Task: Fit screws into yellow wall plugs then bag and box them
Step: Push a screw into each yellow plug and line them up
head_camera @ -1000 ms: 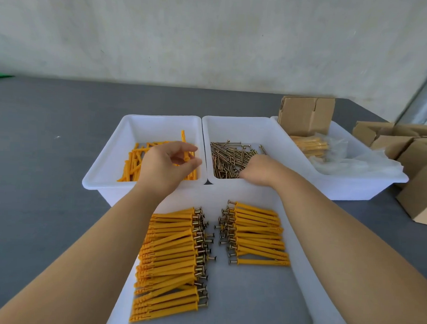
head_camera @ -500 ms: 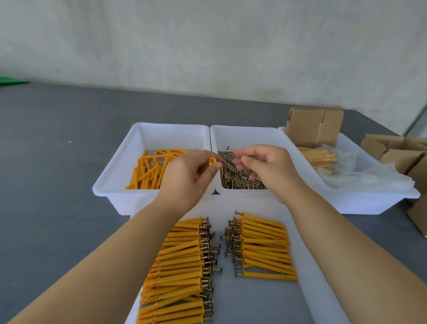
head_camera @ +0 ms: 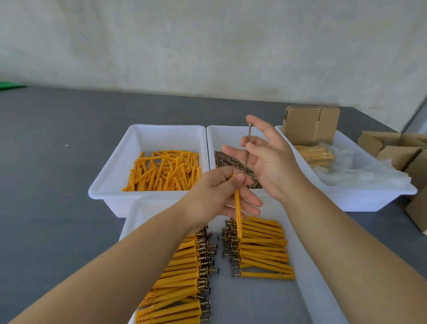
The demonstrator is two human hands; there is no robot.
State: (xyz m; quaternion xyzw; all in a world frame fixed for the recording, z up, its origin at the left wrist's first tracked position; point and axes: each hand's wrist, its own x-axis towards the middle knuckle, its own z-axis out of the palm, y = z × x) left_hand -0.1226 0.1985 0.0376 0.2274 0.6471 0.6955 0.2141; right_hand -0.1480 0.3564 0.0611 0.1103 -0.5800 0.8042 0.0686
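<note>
Yellow wall plug (head_camera: pixel 237 207) pinched upright in left hand (head_camera: pixel 215 198), right hand (head_camera: pixel 268 161) pinching screw (head_camera: pixel 247 148) above.

Two bare forearms enter from the bottom edge, no sleeves in view up to where the frame cuts them off. Left hand (head_camera: pixel 214 193) and right hand (head_camera: pixel 269 159) both bare: no gloves, rings, watch or wristband visible. Fingernails short and unpainted where they show. No marks or tattoos on either arm. Rest of the person is out of frame.
</note>
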